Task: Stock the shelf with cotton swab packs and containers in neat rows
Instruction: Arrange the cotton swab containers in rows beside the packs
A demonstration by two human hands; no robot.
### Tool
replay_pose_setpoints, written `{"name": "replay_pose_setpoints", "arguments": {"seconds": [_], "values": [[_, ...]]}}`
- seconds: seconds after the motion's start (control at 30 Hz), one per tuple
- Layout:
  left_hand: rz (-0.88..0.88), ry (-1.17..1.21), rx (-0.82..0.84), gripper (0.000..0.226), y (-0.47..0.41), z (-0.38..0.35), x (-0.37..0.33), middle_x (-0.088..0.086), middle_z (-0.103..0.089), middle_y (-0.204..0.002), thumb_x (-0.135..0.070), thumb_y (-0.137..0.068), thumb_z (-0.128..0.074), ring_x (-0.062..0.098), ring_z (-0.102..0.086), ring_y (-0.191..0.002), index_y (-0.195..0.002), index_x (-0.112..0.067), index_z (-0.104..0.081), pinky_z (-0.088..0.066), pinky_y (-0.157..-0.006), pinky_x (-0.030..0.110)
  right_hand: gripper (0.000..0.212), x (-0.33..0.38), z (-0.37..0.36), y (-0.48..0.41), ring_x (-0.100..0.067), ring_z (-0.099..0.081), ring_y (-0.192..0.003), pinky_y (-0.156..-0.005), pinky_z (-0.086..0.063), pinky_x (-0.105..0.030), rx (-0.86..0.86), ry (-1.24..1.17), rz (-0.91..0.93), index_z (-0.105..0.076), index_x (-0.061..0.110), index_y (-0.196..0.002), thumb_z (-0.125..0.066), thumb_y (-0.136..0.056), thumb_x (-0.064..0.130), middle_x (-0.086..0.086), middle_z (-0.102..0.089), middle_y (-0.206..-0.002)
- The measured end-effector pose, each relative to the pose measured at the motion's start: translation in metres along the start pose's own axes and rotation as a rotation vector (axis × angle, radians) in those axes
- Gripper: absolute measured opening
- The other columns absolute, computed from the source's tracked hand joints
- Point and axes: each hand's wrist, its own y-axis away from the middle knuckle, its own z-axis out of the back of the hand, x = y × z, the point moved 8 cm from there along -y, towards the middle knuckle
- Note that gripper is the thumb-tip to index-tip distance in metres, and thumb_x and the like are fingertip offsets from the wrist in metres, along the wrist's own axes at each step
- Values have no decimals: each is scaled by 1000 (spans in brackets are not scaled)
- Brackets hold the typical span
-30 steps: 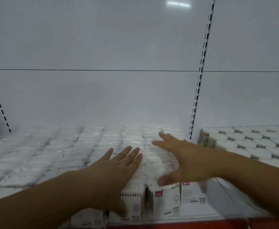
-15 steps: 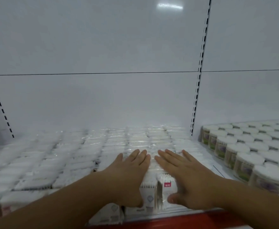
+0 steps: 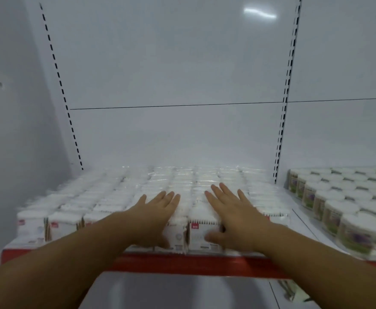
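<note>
I see my left hand [image 3: 158, 211] and right hand [image 3: 235, 217] lying flat, fingers straight, atop the cotton swab packs [image 3: 115, 195] at lower centre; round containers [image 3: 349, 197] fill the lower right

- Left hand [image 3: 158, 210]: bare, with four slender fingers and a thumb in view; nail detail is lost to blur.
- Right hand [image 3: 233, 212]: bare, with four fingers and a thumb in view; knuckle lines faintly visible.
- Left forearm [image 3: 71, 259]: uncovered from wrist to picture edge, widening towards the lower left corner.
- Right forearm [image 3: 316, 259]: uncovered from wrist to picture edge, widening towards the lower right corner.
</note>
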Motion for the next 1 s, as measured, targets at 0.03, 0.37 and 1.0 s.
{"name": "replay_pose_setpoints", "arguments": {"seconds": [0.03, 0.37, 1.0], "values": [[16, 5, -13, 110, 0, -2, -2, 1, 19, -160, -47, -85, -65, 18, 15, -147, -150, -17, 19, 2, -119, 48, 97, 9, -8, -1, -16, 20, -144, -115, 13, -44, 8, 17, 0, 10, 24, -151, -49, -85, 63, 2, 16, -159], [99, 65, -48, 98, -4, -6, -6, 0, 14, -161, -36, -90, -61, 17, 9, -148, -152, -17, 13, -3, -119, 51, 90, 15, -19, -2, -17, 6, -147, -117, 5, -46, -63, 89, -58, 3, 19, -152, -48, -89, 58, -1, 3, -161], [-28, -58, -224, 124, 71, -29, 162, -5, 25, -157, -74, -70, -61, 16, 28, -143, -149, -25, 21, 15, -114, 48, 101, 125, 0, -54, -17, 28, -140, -115, 11, -49, -5, 184, -30, 12, 32, -150, -27, -75, 86, 3, 28, -153]]}}
